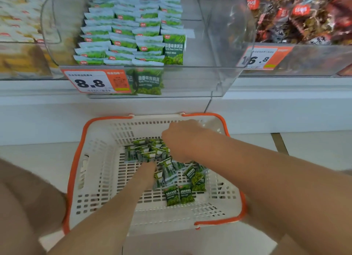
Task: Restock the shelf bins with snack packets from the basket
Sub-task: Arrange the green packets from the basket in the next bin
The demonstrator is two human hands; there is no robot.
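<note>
Gripping glossy green packets (150,151) in slotted basket (99,159), right hand (182,140).

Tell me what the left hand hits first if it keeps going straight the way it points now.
The heap of small green snack packets in the white slotted plastic basket. The left hand points into the basket with its tips at the heap's edge. Depth is unclear, but nothing seems to lie between them.

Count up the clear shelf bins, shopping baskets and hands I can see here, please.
Clear shelf bins: 3
Shopping basket: 1
Hands: 2, the left hand and the right hand
Total: 6
</note>
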